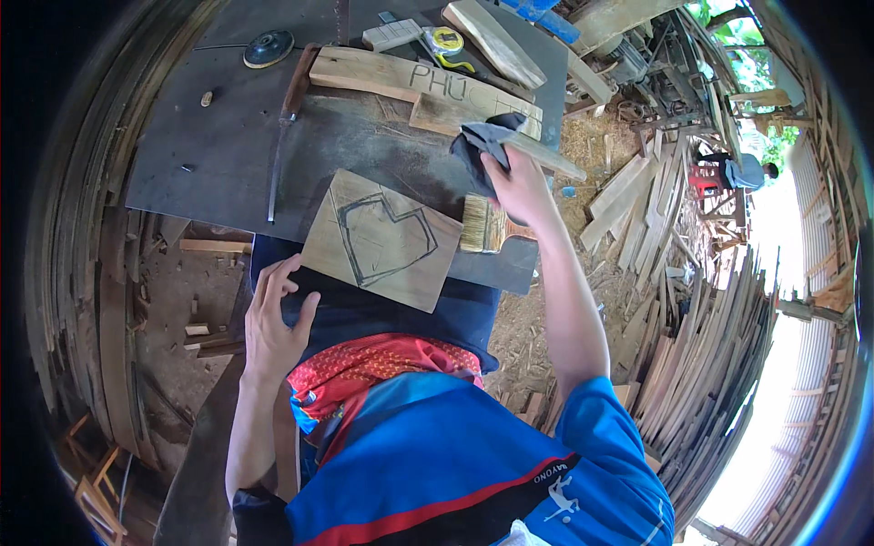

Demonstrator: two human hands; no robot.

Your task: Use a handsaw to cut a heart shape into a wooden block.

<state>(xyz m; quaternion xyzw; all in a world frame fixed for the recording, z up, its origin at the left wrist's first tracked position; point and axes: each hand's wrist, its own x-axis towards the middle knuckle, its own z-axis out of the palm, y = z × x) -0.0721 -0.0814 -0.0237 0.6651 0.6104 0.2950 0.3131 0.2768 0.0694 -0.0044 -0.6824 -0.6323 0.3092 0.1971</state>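
Note:
A light wooden board (387, 241) lies at the near edge of the dark table, its near corner jutting out over my lap. A heart outline is drawn or cut on it in dark lines. Beside the board's left corner is my left hand (278, 318), fingers apart and slightly curled, with nothing in it; whether the fingertips touch the edge I cannot tell. My right hand (517, 182) grips a crumpled dark grey cloth (482, 150) to the upper right of the board. Below that hand lies a wide brush (475, 223) with pale bristles, its handle partly hidden.
On the dark table (209, 155) are a chisel-like tool (282, 136) with a wooden handle, a lettered plank (373, 75), a yellow tape measure (443, 41) and a round black disc (268, 49). Stacked timber (701, 364) stands right. Another person (742, 171) is far off at right.

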